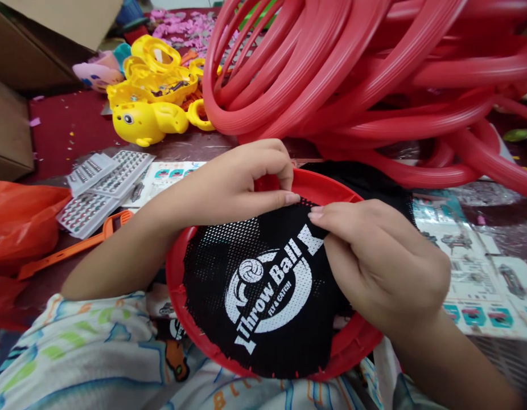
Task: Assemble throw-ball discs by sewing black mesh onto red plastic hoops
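Observation:
A red plastic ring (178, 267) lies in my lap, with black mesh net (263, 296) printed "Throw Ball" stretched across it. My left hand (233, 182) curls over the ring's far rim, thumb and fingers pinching the mesh edge there. My right hand (374, 256) rests on the right side of the net, fingers closed on the mesh edge, fingertips almost touching the left thumb. The net's lower edge is hooked on the ring's small pegs.
A big heap of red rings (353, 68) fills the top right. Yellow plastic toy parts (152, 91) lie at the top left, near cardboard boxes (16, 57). Sticker sheets (101, 188), an orange bag (20, 216) and printed sheets (477, 267) surround me.

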Available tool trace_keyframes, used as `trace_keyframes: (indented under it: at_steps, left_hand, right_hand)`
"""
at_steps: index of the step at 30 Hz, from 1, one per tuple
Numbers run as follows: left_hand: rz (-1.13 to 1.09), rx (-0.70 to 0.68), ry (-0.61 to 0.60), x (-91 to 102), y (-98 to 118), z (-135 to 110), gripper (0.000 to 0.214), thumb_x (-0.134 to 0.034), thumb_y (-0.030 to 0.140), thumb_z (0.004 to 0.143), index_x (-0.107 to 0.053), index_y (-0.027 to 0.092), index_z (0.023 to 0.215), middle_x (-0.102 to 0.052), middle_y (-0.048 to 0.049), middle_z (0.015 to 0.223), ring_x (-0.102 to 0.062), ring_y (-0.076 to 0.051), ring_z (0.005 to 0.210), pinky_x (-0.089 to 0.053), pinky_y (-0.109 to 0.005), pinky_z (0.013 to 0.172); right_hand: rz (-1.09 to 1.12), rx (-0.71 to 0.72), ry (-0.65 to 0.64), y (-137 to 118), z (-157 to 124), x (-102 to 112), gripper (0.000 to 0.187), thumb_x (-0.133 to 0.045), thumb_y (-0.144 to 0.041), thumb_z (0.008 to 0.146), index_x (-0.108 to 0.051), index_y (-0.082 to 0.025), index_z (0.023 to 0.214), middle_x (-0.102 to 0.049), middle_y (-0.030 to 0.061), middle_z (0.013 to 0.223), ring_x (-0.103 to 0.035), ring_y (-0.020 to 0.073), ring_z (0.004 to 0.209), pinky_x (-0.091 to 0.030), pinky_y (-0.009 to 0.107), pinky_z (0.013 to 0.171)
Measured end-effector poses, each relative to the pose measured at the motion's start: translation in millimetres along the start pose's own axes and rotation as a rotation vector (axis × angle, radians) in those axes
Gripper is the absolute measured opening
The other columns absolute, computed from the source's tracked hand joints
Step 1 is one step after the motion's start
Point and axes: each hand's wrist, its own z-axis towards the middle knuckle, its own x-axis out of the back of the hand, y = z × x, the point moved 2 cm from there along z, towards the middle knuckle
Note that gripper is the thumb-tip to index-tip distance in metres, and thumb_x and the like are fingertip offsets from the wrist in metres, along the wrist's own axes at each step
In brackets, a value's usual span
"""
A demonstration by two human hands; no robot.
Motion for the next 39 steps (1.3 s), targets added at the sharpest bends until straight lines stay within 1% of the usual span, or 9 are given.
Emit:
trace_keyframes:
  at_steps: [6,13,16,23,27,30,34,37,39]
  left_hand:
    - [0.026,0.015,0.006,-2.3,-1.9,1.5,0.016,-0.062,0.025,0.088,-0.057,0.015,0.077,-0.059,-0.0024,0.085,-0.055,-0.012,0.077,-0.044,-0.023,0.069]
    - [0.028,0.056,-0.004,-2.1,-3.0,3.0,0.013,-0.061,0.020,0.086,-0.054,0.015,0.076,-0.055,-0.0009,0.082,-0.051,-0.011,0.073,-0.039,-0.023,0.065]
    - [0.034,0.063,-0.004,-3.5,-4.6,2.9,0.012,-0.061,0.020,0.084,-0.054,0.015,0.075,-0.056,-0.0009,0.082,-0.051,-0.011,0.073,-0.039,-0.023,0.065]
    - [0.076,0.101,0.046,-10.9,-9.0,2.9,0.009,-0.061,0.020,0.081,-0.057,0.015,0.074,-0.057,-0.0004,0.081,-0.052,-0.011,0.072,-0.039,-0.024,0.065]
    - [0.097,0.129,0.074,-15.1,-9.6,3.1,0.009,-0.060,0.020,0.081,-0.057,0.015,0.074,-0.057,-0.0004,0.080,-0.052,-0.011,0.072,-0.039,-0.024,0.066]
    - [0.066,0.135,0.052,-14.8,-9.3,3.3,0.009,-0.061,0.020,0.081,-0.057,0.015,0.074,-0.057,0.0001,0.080,-0.052,-0.011,0.071,-0.039,-0.024,0.067]
    - [-0.019,0.134,0.011,-6.7,-5.9,2.0,0.010,-0.062,0.022,0.084,-0.058,0.015,0.077,-0.059,0.0001,0.081,-0.053,-0.011,0.073,-0.041,-0.023,0.067]
    - [-0.040,0.159,0.013,-0.2,-2.5,-0.3,0.012,-0.063,0.024,0.085,-0.060,0.015,0.078,-0.060,-0.0007,0.082,-0.055,-0.011,0.074,-0.043,-0.023,0.068]
    - [-0.044,0.164,0.021,1.7,-0.8,-1.9,0.013,-0.063,0.025,0.085,-0.061,0.014,0.077,-0.060,-0.0012,0.082,-0.056,-0.011,0.075,-0.043,-0.023,0.069]
  right_hand:
    - [-0.111,0.106,-0.043,2.5,1.4,-4.6,0.014,-0.056,-0.004,0.090,-0.064,-0.011,0.100,-0.074,0.0096,0.094,-0.066,0.0190,0.082,-0.055,0.035,0.077]
    - [-0.116,0.105,-0.056,3.3,2.0,-5.4,0.017,-0.053,-0.004,0.091,-0.064,-0.012,0.102,-0.075,0.0108,0.097,-0.065,0.0192,0.086,-0.056,0.035,0.079]
    - [-0.129,0.110,-0.069,3.7,2.0,-6.7,0.016,-0.051,-0.006,0.092,-0.064,-0.012,0.101,-0.075,0.0111,0.098,-0.065,0.0200,0.084,-0.056,0.037,0.078]
    - [-0.152,0.092,-0.105,4.2,4.4,-12.0,0.019,-0.048,-0.006,0.093,-0.065,-0.008,0.101,-0.073,0.0105,0.091,-0.061,0.0214,0.080,-0.054,0.038,0.078]
    - [-0.164,0.060,-0.136,4.3,4.9,-13.2,0.020,-0.047,-0.004,0.092,-0.065,-0.005,0.101,-0.071,0.0117,0.089,-0.059,0.0216,0.077,-0.052,0.037,0.076]
    - [-0.131,0.013,-0.151,5.7,4.0,-10.3,0.022,-0.047,-0.003,0.091,-0.064,-0.007,0.105,-0.071,0.0103,0.091,-0.060,0.0206,0.080,-0.052,0.036,0.079]
    - [-0.018,-0.179,-0.094,9.6,2.8,-1.4,0.030,-0.053,-0.001,0.087,-0.061,-0.014,0.113,-0.070,0.0059,0.102,-0.065,0.0165,0.095,-0.054,0.030,0.087]
    - [0.036,-0.293,-0.044,10.9,1.4,1.8,0.033,-0.057,0.001,0.083,-0.060,-0.018,0.111,-0.069,0.0015,0.097,-0.066,0.0140,0.092,-0.056,0.027,0.085]
    - [0.082,-0.300,-0.023,10.7,0.4,0.9,0.034,-0.055,0.002,0.083,-0.059,-0.020,0.108,-0.068,0.0002,0.095,-0.067,0.0133,0.091,-0.057,0.027,0.085]
